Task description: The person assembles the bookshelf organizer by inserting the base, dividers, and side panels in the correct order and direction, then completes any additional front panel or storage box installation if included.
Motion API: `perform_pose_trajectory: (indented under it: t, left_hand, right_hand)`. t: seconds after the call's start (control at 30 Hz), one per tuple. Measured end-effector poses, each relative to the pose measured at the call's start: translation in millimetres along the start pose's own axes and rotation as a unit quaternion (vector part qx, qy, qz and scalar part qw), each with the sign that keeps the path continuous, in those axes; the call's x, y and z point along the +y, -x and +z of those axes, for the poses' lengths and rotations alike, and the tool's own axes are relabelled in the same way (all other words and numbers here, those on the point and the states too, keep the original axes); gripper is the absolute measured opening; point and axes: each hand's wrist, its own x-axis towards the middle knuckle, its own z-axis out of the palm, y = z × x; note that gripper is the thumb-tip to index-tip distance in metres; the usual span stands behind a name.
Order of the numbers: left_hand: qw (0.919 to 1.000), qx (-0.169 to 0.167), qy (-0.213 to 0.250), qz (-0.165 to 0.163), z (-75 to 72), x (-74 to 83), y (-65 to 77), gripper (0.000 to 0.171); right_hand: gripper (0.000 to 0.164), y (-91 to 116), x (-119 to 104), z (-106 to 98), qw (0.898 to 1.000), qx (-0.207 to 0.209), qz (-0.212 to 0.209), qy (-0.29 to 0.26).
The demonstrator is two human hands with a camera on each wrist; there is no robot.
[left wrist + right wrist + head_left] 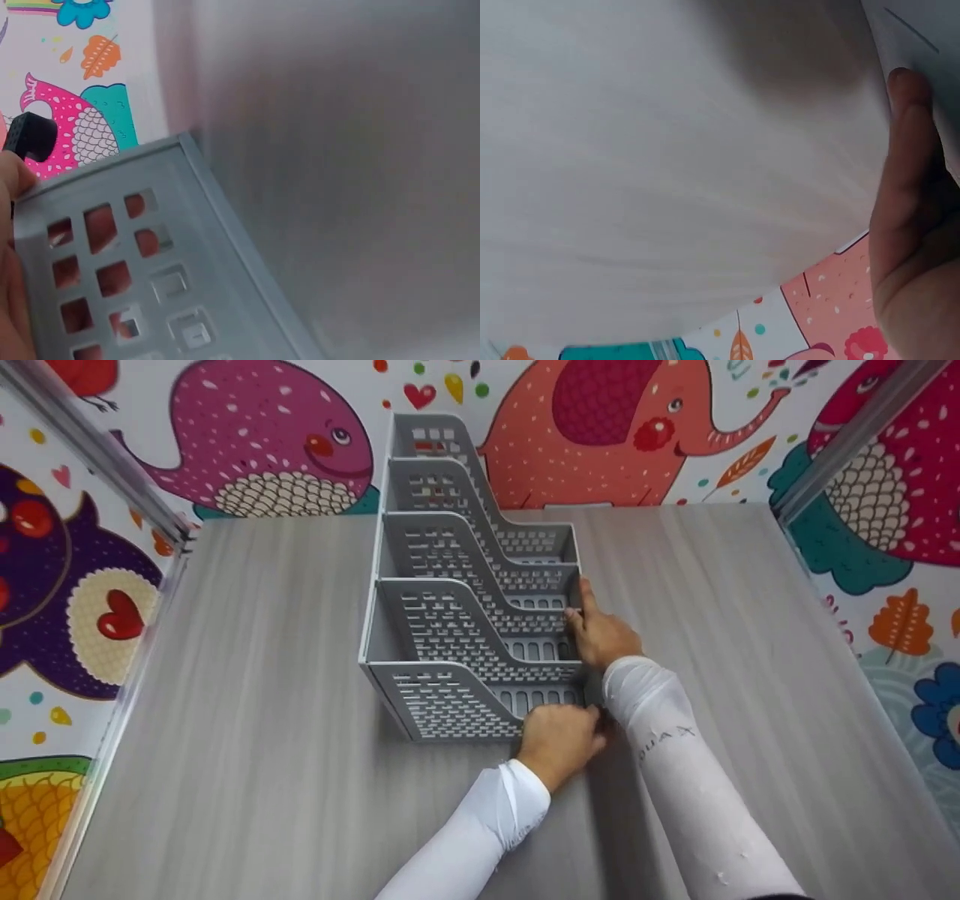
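Observation:
A grey plastic file organizer [386,639] with several slots and perforated dividers stands on the table, its low side toward the right. At its near right corner my left hand [559,741] grips the low edge of the nearest panel. In the left wrist view, fingers show through the square holes of the panel [161,255]. My right hand [609,639] holds the low right end, the thumb at the rim and a finger stretched along the outside. The right wrist view has that hand [907,225] against the grey wall, its other fingers partly hidden.
The wood-grain table [262,697] extends around the organizer. Walls with cartoon animals [285,442] stand at the back and both sides, with metal posts [862,435] at the corners. In the left wrist view a small black object [34,136] shows beside the hand.

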Motion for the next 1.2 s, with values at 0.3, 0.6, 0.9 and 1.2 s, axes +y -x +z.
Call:
perform_pose_trajectory:
  t: [0.3, 0.6, 0.9, 1.2]
  left_hand:
    - [0.9968, 0.017, 0.028, 0.073, 2.5, -32.8, 25.5, 0.032]
    - [0.9899, 0.007, 0.084, 0.114, 0.5, -73.9, 36.7, 0.025]
    - [0.9705, -0.113, 0.153, 0.149, -14.9, -121.4, 34.7, 0.023]
    - [0.9452, -0.220, 0.215, 0.111, -34.0, -164.4, 31.7, 0.025]
  right_hand:
    - [0.068, 25, 1, 18, 0.998, 0.027, -0.026, 0.050]
    - [0.073, 37, 4, 19, 0.983, 0.059, -0.106, 0.135]
    - [0.083, 70, -8, 34, 0.982, 0.091, -0.075, 0.151]
    - [0.086, 102, -32, 51, 0.959, 0.160, -0.107, 0.208]
